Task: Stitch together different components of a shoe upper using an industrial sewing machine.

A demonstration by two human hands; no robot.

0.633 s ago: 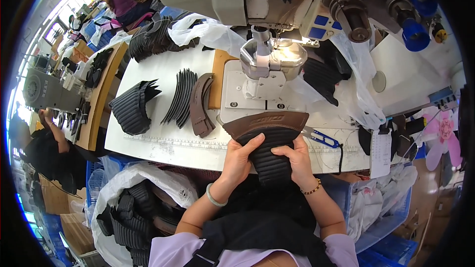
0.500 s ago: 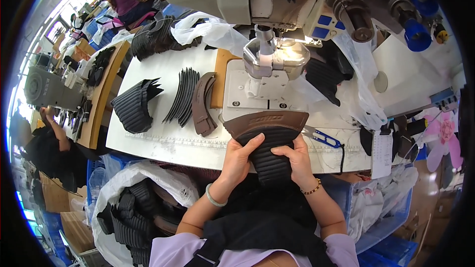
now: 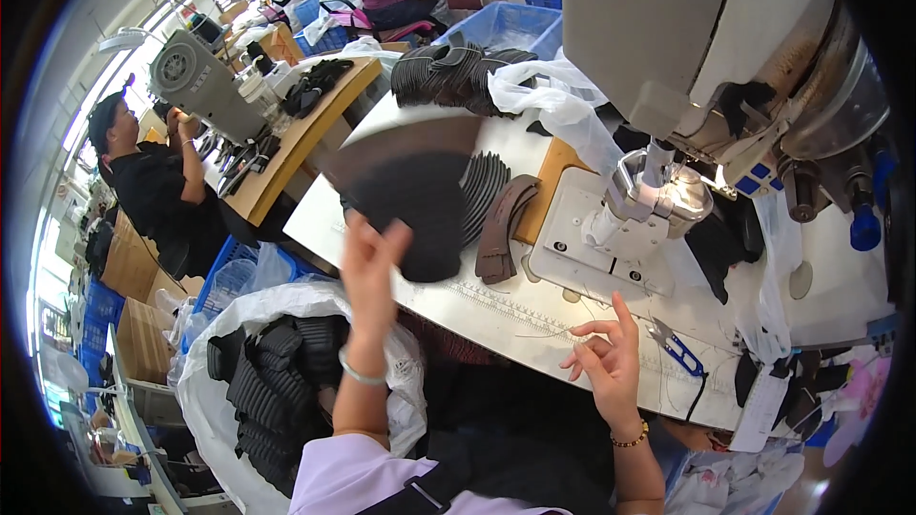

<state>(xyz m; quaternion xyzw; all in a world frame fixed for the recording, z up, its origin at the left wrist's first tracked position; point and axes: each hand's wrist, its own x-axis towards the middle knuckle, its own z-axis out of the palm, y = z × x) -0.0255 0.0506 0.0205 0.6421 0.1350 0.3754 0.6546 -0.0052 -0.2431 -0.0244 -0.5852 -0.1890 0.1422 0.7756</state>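
Head view shows the left hand (image 3: 370,277) against the lower part of a motion-blurred black piece (image 3: 410,195) with a brown band, over the left of the tabletop (image 3: 320,215); whether its fingers grip, I cannot tell. The right hand (image 3: 609,367), fingers parted around nothing, is near blue-handled snips (image 3: 679,351).

- Passable along the near edge of the table (image 3: 487,319), between left hand (image 3: 370,265) and right hand (image 3: 607,358).
- Blocked beyond by brown curved strips (image 3: 501,236) and, farther right, the sewing machine (image 3: 658,186).
- Obstructed at left by the held dark panel (image 3: 415,205).
- Narrowed at right by blue-handled snips (image 3: 676,344).
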